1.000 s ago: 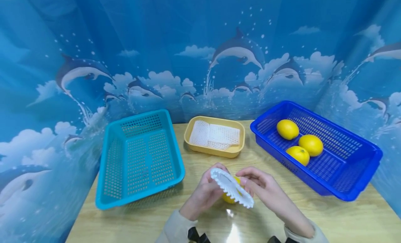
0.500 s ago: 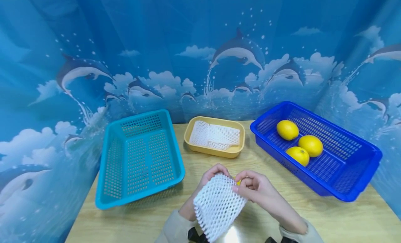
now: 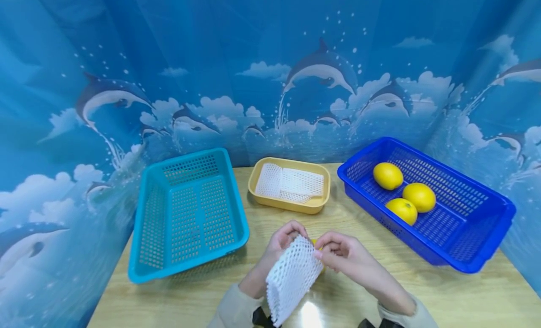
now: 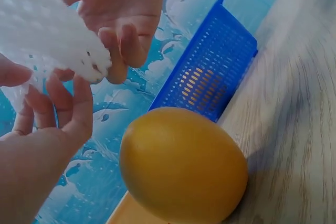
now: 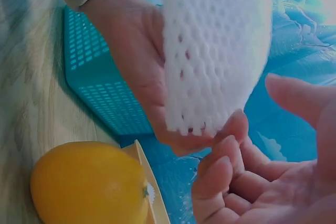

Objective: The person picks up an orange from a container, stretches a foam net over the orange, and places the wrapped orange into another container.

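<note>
A white foam fruit net [image 3: 293, 276] hangs slanted between the hands, its far end at the fingertips. My left hand [image 3: 274, 257] holds its left side, fingers curled behind it. At the right edge of that end, the curled fingertips of my right hand [image 3: 352, 262] hold the rim; in the right wrist view the thumb stands somewhat apart from them. Beneath the hands, a round yellow citrus fruit [image 4: 184, 166] rests on the table, mostly hidden in the head view. The right wrist view shows the fruit [image 5: 89, 182] apart from the net.
A teal basket [image 3: 243, 224] stands at left. Flat white foam nets [image 3: 291, 180] lie in a yellow tray [image 3: 291, 206] at the back middle. The blue basket [image 3: 465, 224] at right holds three yellow fruits [image 3: 418, 197]. A dolphin-print curtain [image 3: 270, 83] hangs behind the wooden table [image 3: 177, 304].
The net's near end first swung down toward the body, baring its flat side, then turned slightly and narrowed. Both hands stay nearly in place, the right fingers now at the rim.
</note>
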`<state>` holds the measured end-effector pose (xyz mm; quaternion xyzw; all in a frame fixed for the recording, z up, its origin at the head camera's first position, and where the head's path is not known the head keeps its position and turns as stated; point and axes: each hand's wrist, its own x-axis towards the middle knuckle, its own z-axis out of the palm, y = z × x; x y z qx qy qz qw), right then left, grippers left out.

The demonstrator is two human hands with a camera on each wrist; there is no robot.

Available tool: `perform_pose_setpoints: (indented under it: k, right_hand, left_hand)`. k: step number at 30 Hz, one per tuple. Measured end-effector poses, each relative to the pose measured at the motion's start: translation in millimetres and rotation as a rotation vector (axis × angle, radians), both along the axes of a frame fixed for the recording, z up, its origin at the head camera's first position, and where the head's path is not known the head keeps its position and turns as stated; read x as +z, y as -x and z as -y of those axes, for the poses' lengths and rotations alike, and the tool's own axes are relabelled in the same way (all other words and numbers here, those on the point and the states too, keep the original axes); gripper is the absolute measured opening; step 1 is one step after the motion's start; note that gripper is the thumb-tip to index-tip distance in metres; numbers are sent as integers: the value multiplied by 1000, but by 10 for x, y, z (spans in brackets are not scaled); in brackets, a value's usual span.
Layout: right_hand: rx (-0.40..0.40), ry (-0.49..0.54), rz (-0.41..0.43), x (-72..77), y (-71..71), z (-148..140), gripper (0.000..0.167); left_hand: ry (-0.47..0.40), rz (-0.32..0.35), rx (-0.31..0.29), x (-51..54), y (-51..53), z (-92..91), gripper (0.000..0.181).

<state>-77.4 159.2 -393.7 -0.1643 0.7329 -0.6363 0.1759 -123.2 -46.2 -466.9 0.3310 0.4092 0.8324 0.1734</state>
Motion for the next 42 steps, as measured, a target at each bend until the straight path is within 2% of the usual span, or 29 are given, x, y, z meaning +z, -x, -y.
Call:
perform_pose_setpoints:
  k: [4, 8, 12, 14, 16, 18, 22, 25, 29, 35, 38, 42]
  right_hand:
    - [-8, -36, -21, -24, -11, 25, 18]
    - [-38, 10, -75, -54, -19, 42, 15]
    - [-98, 68, -133, -75, -17, 36, 10]
    - [-128, 109, -131, -79, -14, 21, 10]
    - [-122, 186, -96, -77, -6, -1, 11]
    - [-73, 300, -44, -81, 14, -32, 14]
    - [85, 572, 134, -100, 82, -99, 27]
    - [156, 701, 264, -130, 133, -140, 34]
    - [163, 744, 367, -175, 175, -170, 34]
    - [137, 774, 420, -222, 211, -200, 36]
    - [164, 749, 406, -242, 226, -207, 36]
    - [306, 630, 383, -271, 233, -198, 38]
  left_hand:
    - [54, -47, 55, 15, -14, -31, 29]
    - [60, -42, 59, 47, -43, -44, 40]
    - [67, 55, 45, 111, -100, -47, 27]
    - [64, 115, 28, 149, -130, -41, 30]
    - [38, 170, 1, 175, -150, -32, 40]
    - [-5, 199, -26, 193, -159, -21, 47]
    - [-85, 234, -74, 208, -159, -9, 52]
    - [-111, 248, -98, 212, -157, -5, 51]
    - [-108, 253, -115, 214, -160, 2, 50]
    - [-41, 242, -142, 220, -157, -2, 34]
    - [-28, 223, -81, 217, -157, -9, 29]
    - [-61, 237, 98, 217, -153, -12, 28]
